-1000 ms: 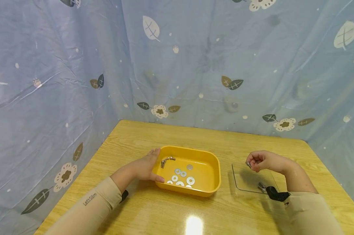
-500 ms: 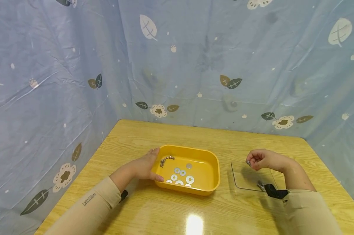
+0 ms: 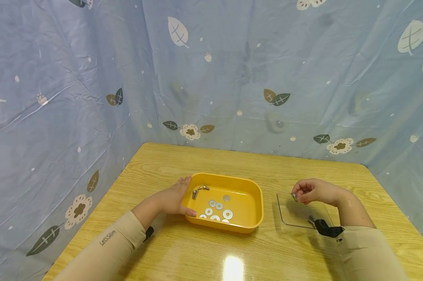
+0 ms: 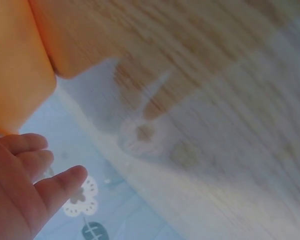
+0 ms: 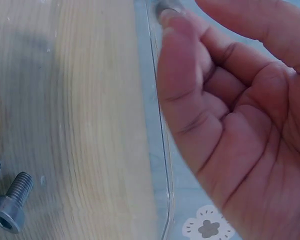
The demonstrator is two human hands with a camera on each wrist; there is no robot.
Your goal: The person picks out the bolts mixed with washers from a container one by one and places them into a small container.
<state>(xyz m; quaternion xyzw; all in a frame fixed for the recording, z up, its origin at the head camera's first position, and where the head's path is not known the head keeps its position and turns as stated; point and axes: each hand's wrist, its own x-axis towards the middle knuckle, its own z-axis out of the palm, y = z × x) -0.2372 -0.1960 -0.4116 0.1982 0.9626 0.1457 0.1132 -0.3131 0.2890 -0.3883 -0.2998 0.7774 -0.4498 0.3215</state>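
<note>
My left hand point(image 3: 172, 201) rests against the left end of a yellow plastic bin point(image 3: 225, 225), thumb at the front and the other fingers along its side. Inside the bin lie several flat metal washers point(image 3: 227, 214) and a few small bolts point(image 3: 195, 194). Over a transparent sheet or shallow clear container point(image 3: 295, 225) on the right, my right hand point(image 3: 314, 191) pinches a small metal bolt point(image 3: 294, 197) between thumb and fingertips. In the right wrist view only a blurred bit of that bolt point(image 5: 166, 7) shows. Socket-head bolts point(image 5: 12, 207) lie at that view's lower left.
A wooden table point(image 3: 169, 253) carries everything. Patterned blue curtains point(image 3: 225, 78) stand at its back and sides. The black wrist strap mount point(image 3: 328, 229) hangs close over the clear piece and partly covers the loose bolts there.
The bolt in my right hand has turned and shows more below the fingertips. That hand has shifted slightly left. My left hand keeps its place on the bin.
</note>
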